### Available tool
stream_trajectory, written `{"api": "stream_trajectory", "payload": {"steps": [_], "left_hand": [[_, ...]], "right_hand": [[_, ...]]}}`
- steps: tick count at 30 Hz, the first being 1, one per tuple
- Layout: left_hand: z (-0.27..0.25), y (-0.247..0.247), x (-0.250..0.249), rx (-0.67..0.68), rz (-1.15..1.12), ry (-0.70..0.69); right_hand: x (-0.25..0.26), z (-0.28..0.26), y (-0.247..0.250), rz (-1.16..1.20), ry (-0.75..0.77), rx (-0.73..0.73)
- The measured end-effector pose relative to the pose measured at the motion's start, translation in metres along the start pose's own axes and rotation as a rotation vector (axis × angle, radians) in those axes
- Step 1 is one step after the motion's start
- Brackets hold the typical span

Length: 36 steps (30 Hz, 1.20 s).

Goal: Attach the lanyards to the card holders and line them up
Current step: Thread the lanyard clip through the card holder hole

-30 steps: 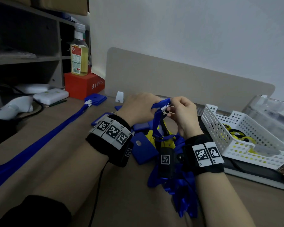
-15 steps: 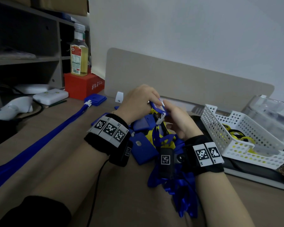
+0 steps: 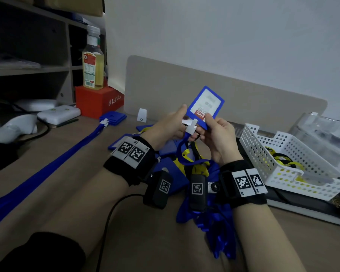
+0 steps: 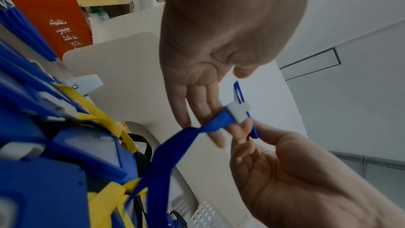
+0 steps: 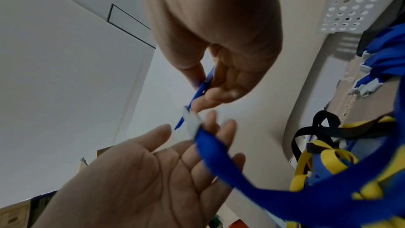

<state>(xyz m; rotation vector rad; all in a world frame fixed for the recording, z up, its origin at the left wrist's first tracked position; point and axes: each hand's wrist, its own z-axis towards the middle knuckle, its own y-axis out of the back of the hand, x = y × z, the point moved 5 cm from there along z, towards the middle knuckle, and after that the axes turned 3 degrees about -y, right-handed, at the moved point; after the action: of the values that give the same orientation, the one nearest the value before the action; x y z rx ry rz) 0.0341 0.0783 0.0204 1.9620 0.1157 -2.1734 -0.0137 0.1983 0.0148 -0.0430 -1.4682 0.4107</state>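
In the head view, a blue card holder (image 3: pixel 204 107) is held upright above the desk (image 3: pixel 141 232), pinched at its lower edge by the right hand (image 3: pixel 217 138). The white clip (image 3: pixel 190 125) of a blue lanyard (image 3: pixel 182 154) is seen at that lower edge, with the left hand (image 3: pixel 166 126) beside it, fingers extended. A heap of blue and yellow lanyards and loose holders (image 3: pixel 196 169) lies below the wrists, a finished holder with its strap (image 3: pixel 112 119) is laid out to the left, and a white perforated basket (image 3: pixel 283 154) stands to the right. In the left wrist view, the left hand (image 4: pixel 197 79) is shown spread, its straight fingers touching the strap just behind the clip (image 4: pixel 238 112). In the right wrist view, the holder's edge (image 5: pixel 202 89) is pinched between thumb and fingers of the right hand (image 5: pixel 219 55), while the left palm (image 5: pixel 142 171) is opened flat under the lanyard (image 5: pixel 230 171).
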Motion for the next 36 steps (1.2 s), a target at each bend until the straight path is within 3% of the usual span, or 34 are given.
{"api": "stream_trajectory", "payload": {"steps": [2,8,18,31,36], "left_hand": [[-0.005,-0.002,-0.003,0.056,-0.040,-0.006],[0.000,0.006,-0.002,0.057,0.091,-0.118],[-0.007,0.020,-0.017,0.075,0.151,-0.122],[-0.009,0.039,-0.020,-0.087,0.470,-0.178],[-0.001,0.074,-0.015,-0.302,0.628,-0.175]], "right_hand": [[0.001,0.001,0.002,0.047,0.005,-0.029],[-0.001,0.007,0.009,0.064,0.017,-0.099],[-0.001,0.010,0.021,0.127,0.028,-0.192],[0.001,0.011,0.031,0.218,0.097,-0.281],[0.002,0.011,0.037,0.311,0.111,-0.340]]}}
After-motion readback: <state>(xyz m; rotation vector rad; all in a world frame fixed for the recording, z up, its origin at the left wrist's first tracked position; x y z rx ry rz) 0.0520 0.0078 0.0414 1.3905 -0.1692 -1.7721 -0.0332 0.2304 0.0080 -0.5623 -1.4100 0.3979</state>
